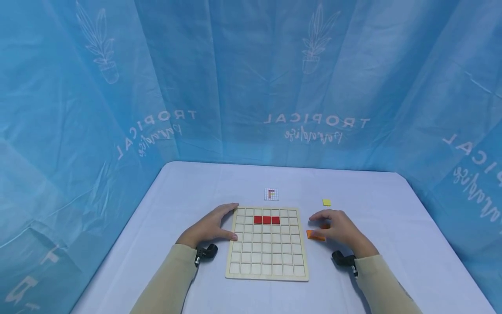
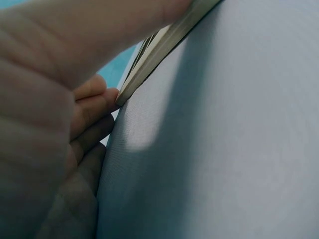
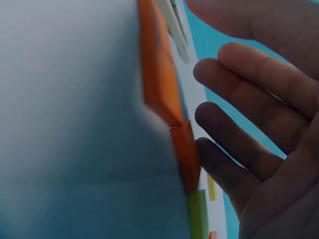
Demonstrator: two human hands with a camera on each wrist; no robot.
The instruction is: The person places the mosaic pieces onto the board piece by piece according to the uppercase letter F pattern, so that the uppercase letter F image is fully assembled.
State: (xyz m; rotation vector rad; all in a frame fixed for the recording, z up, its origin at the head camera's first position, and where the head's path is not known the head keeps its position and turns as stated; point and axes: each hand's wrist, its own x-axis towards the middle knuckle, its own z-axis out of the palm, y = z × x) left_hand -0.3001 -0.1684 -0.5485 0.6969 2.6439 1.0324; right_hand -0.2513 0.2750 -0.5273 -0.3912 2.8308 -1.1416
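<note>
A pale wooden grid board (image 1: 266,257) lies on the table, with a row of three red square tiles (image 1: 266,220) in its upper part. My left hand (image 1: 209,226) rests at the board's left side, thumb and fingertips spread along the edge. To the right of the board, my right hand (image 1: 341,226) hovers over orange pieces (image 1: 316,235), its fingers loosely bent with nothing between them. In the right wrist view, a larger orange piece (image 3: 159,79) and a smaller one (image 3: 185,157) lie near the fingers, with a green piece (image 3: 198,214) beyond.
Past the right hand lies a yellow square tile (image 1: 327,202). A small printed card (image 1: 271,194) with a coloured grid pattern is behind the board. The white-covered table (image 1: 196,183) is enclosed by blue curtains (image 1: 251,87).
</note>
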